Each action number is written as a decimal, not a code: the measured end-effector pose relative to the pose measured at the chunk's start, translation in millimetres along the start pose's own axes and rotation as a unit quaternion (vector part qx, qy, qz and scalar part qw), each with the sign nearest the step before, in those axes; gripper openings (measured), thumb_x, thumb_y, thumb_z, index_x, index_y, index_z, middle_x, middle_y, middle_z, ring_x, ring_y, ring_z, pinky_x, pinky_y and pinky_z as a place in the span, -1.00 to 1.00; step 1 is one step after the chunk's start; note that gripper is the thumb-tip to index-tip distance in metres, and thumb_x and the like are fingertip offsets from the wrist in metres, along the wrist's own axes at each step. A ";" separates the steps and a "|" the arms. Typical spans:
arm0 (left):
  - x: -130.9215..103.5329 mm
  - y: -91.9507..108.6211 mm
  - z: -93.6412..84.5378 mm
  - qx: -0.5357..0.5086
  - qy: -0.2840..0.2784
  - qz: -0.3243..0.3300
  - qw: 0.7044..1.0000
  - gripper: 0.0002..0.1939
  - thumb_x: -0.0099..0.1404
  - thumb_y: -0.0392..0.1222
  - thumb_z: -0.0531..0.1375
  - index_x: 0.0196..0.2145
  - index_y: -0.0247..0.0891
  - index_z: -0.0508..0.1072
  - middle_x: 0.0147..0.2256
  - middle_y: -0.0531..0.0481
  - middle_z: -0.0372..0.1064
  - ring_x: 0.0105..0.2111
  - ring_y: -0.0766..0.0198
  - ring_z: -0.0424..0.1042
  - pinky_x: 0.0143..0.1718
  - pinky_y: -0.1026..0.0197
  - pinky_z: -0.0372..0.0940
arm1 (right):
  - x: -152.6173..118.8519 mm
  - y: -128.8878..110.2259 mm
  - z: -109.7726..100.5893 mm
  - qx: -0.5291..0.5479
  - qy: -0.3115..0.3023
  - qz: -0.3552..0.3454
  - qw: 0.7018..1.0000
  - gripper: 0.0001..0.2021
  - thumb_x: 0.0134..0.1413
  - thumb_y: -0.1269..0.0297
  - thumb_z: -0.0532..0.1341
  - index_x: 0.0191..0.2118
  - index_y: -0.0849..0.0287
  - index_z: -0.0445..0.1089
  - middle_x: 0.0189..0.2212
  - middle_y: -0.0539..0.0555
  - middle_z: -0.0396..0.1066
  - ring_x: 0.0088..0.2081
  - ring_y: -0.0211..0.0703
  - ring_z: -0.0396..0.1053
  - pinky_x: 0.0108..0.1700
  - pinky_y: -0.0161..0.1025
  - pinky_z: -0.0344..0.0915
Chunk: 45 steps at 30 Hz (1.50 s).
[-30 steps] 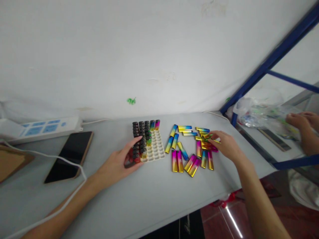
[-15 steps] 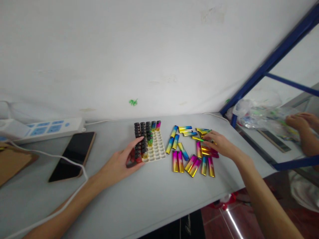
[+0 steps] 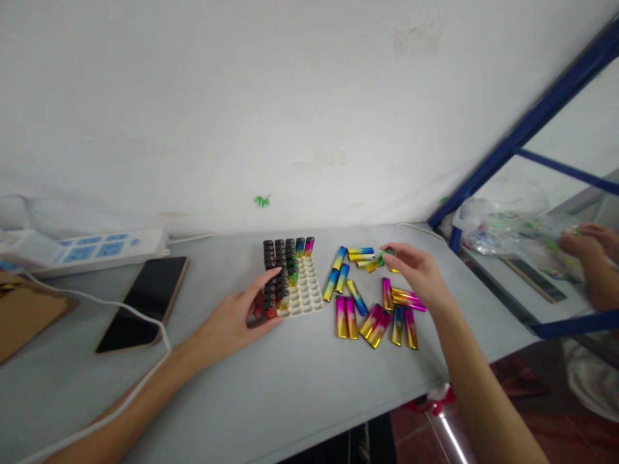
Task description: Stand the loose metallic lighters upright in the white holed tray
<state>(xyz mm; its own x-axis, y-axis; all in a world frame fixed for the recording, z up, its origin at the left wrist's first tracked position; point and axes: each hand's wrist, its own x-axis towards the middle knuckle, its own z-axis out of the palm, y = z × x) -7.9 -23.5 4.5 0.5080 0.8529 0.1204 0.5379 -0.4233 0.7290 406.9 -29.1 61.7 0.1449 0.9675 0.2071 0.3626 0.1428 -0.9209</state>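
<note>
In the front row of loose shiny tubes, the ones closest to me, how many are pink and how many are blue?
Pink-and-gold tubes: 5
Blue-and-gold tube: 1
Total: 6

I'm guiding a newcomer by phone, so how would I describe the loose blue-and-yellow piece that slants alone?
Start at the white tray and move right into the loose shiny pieces. It lies just above the near magenta-and-gold pair, its yellow end towards the wall. The blue-and-yellow piece leans left at its far end, while its blue-and-yellow neighbours lean right.
</note>
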 end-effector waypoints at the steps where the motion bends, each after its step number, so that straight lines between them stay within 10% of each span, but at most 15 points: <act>1: -0.2 -1.5 0.5 0.008 -0.003 -0.001 1.000 -0.08 0.42 0.15 0.32 0.58 -0.06 0.09 -0.37 0.08 0.52 -0.46 0.13 0.51 -0.36 0.15 0.44 | 1.7 -6.7 10.6 0.037 0.005 0.001 0.999 -0.46 0.08 -0.27 0.48 -0.07 0.10 0.63 -0.21 0.12 0.63 -0.15 0.03 0.60 -0.04 -0.03 0.56; 5: -1.1 -1.1 0.1 0.016 -0.014 -0.009 1.000 -0.08 0.44 0.16 0.30 0.59 -0.03 0.05 -0.25 0.02 0.59 -0.42 0.14 0.54 -0.31 0.14 0.46 | 5.3 -32.8 52.8 0.198 -0.055 0.035 0.978 -0.51 0.27 -0.27 0.35 0.03 0.02 0.52 -0.09 0.13 0.62 -0.06 0.05 0.62 -0.01 0.02 0.57; 11: -1.9 9.4 -3.6 0.018 -0.010 -0.012 1.000 -0.12 0.43 0.08 0.30 0.57 -0.10 0.10 -0.36 0.11 0.49 -0.44 0.19 0.48 -0.32 0.19 0.43 | 2.3 -62.6 112.6 0.287 -0.171 0.084 0.939 -0.55 0.35 -0.31 0.26 0.07 -0.10 0.34 -0.46 -0.15 0.23 -0.52 -0.23 0.22 -0.43 -0.27 0.31; 16: -2.4 13.6 -4.7 0.017 -0.011 -0.020 1.000 -0.13 0.44 0.07 0.31 0.56 -0.10 0.11 -0.36 0.14 0.46 -0.44 0.22 0.45 -0.33 0.21 0.40 | -8.7 -56.1 145.1 0.246 -0.121 0.092 0.957 -0.41 0.26 -0.47 0.24 -0.24 0.03 0.38 -0.56 -0.19 -0.04 -0.57 -0.30 -0.09 -0.54 -0.33 -0.11; 23: -2.8 14.7 -5.1 0.015 -0.009 -0.018 1.000 -0.14 0.42 0.06 0.31 0.55 -0.10 0.12 -0.39 0.16 0.43 -0.46 0.23 0.42 -0.35 0.23 0.38 | -24.7 -37.7 152.2 0.145 -0.076 0.098 0.982 -0.20 0.19 -0.52 0.28 -0.63 0.02 -0.05 -0.67 -0.14 -0.11 -0.56 -0.32 -0.19 -0.49 -0.23 -0.20; 39: -2.6 11.5 -3.9 0.016 -0.003 -0.014 1.000 -0.12 0.42 0.13 0.32 0.56 -0.02 0.12 -0.39 0.12 0.48 -0.49 0.16 0.45 -0.40 0.15 0.42 | -24.4 -25.3 160.8 0.080 -0.082 0.140 0.983 -0.44 0.27 -0.23 0.24 -0.57 0.03 0.11 -0.63 -0.13 0.03 -0.52 -0.25 -0.01 -0.45 -0.24 -0.05; 45: -1.9 12.2 -4.9 0.018 -0.012 -0.015 1.000 -0.12 0.43 0.10 0.31 0.57 -0.02 0.10 -0.38 0.13 0.47 -0.49 0.18 0.44 -0.40 0.18 0.40 | -26.8 -34.2 157.1 0.057 -0.114 0.037 0.991 -0.53 0.36 -0.28 0.26 -0.27 0.06 0.35 -0.42 -0.05 0.37 -0.36 -0.16 0.30 -0.32 -0.27 0.24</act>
<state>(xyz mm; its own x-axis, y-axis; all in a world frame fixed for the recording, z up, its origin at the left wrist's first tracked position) -5.6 -28.8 16.5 0.5072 0.8579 0.0827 0.5760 -0.4087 0.7079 246.0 -27.1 35.8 -0.0489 0.9964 0.0698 0.2496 0.0798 -0.9651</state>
